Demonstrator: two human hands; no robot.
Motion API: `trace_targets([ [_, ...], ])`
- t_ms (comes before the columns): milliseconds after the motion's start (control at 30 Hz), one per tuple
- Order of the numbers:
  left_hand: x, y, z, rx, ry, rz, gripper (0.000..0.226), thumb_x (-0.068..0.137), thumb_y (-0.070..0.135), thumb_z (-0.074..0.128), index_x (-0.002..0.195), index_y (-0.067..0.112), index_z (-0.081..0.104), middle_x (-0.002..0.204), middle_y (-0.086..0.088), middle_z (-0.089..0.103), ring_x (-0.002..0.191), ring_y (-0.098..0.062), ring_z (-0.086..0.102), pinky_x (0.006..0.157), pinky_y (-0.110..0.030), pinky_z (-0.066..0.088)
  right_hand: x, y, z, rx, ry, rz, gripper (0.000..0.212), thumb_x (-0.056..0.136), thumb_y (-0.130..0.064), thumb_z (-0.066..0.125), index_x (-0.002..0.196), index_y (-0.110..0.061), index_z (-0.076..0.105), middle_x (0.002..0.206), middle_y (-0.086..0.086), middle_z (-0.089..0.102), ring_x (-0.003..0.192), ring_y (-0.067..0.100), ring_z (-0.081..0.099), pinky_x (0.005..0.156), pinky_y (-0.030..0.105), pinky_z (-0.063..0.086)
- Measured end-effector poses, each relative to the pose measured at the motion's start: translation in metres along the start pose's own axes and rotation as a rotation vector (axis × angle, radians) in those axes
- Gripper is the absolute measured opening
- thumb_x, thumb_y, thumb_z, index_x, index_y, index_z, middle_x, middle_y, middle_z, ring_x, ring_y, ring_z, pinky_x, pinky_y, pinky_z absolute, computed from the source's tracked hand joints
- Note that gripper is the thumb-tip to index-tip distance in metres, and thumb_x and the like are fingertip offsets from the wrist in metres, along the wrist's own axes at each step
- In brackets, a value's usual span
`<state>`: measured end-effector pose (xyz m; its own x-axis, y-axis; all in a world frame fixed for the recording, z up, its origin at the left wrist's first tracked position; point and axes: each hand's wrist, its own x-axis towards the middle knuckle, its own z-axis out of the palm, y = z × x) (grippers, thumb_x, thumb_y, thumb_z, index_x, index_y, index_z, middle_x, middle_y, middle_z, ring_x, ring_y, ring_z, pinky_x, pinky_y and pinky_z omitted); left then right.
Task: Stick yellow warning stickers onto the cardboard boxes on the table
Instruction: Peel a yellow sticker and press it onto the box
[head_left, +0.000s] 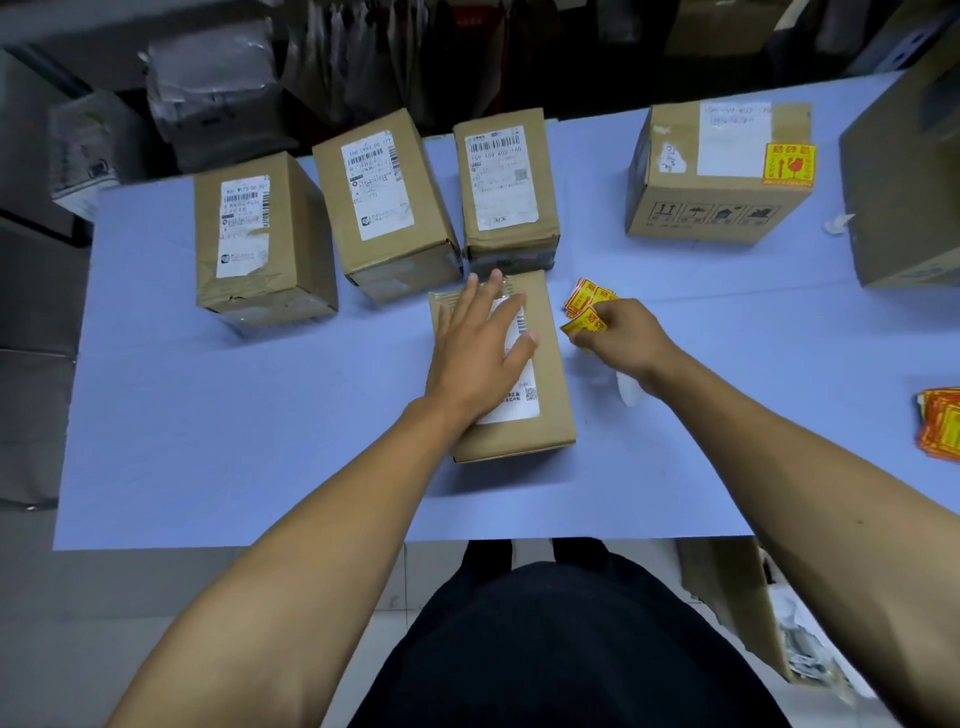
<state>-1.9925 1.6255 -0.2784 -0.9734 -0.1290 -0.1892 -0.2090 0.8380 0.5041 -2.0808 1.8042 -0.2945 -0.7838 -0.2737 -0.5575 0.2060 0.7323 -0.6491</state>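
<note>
A small cardboard box (545, 364) with a white shipping label lies in the middle of the blue table (234, 415). My left hand (475, 345) rests flat on its top, fingers spread. Just right of the box, my right hand (618, 335) pinches a yellow warning sticker (584, 323) above a small pile of yellow stickers (589, 293). Three labelled boxes stand behind: left (260, 244), middle (384, 202), right (506, 187). A larger box (719, 171) at the back right carries a yellow sticker (788, 163) on its top.
A big cardboard box (904, 182) stands at the table's right edge. Another stack of yellow stickers (943, 423) lies at the far right. White backing paper (628, 387) lies under my right wrist. Shelves with bagged goods line the back. A carton sits on the floor, lower right.
</note>
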Motion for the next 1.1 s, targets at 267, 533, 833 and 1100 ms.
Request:
trace_targets([
  [267, 0.014, 0.041, -0.032, -0.727, -0.003, -0.163, 0.007, 0.092, 0.014, 0.068, 0.093, 0.009, 0.072, 0.081, 0.001, 0.069, 0.069, -0.004, 0.061, 0.068, -0.023, 0.050, -0.035, -0.044, -0.027, 0.307, -0.207, -0.128, 0.004, 0.087, -0.009, 0.073, 0.090, -0.012, 0.074, 0.080, 0.004, 0.071, 0.074, 0.010, 0.064, 0.071, 0.023, 0.052],
  [533, -0.005, 0.029, -0.056, -0.972, 0.064, -0.253, 0.013, 0.095, 0.007, 0.063, 0.084, 0.014, 0.064, 0.077, -0.003, 0.066, 0.064, -0.009, 0.063, 0.060, -0.024, 0.052, -0.058, -0.065, -0.025, 0.618, -0.159, -0.123, 0.006, 0.089, -0.006, 0.071, 0.086, -0.010, 0.069, 0.069, 0.001, 0.070, 0.062, 0.009, 0.065, 0.069, 0.025, 0.059],
  [833, -0.025, 0.023, -0.083, -1.211, -0.073, -0.260, 0.006, 0.097, 0.010, 0.060, 0.093, 0.009, 0.065, 0.073, -0.003, 0.067, 0.061, -0.010, 0.059, 0.059, -0.021, 0.048, -0.079, -0.089, -0.013, 0.715, -0.210, -0.146, 0.008, 0.092, -0.012, 0.069, 0.086, -0.009, 0.072, 0.073, 0.008, 0.072, 0.065, 0.014, 0.070, 0.065, 0.028, 0.061],
  [1100, -0.035, 0.014, -0.094, -1.263, -0.114, -0.198, 0.006, 0.092, 0.009, 0.067, 0.087, 0.013, 0.066, 0.072, -0.004, 0.071, 0.063, -0.013, 0.064, 0.061, -0.022, 0.050, -0.091, -0.101, -0.005, 0.647, -0.234, -0.230, 0.015, 0.097, -0.014, 0.061, 0.084, -0.014, 0.069, 0.077, 0.004, 0.073, 0.073, 0.015, 0.071, 0.070, 0.031, 0.062],
])
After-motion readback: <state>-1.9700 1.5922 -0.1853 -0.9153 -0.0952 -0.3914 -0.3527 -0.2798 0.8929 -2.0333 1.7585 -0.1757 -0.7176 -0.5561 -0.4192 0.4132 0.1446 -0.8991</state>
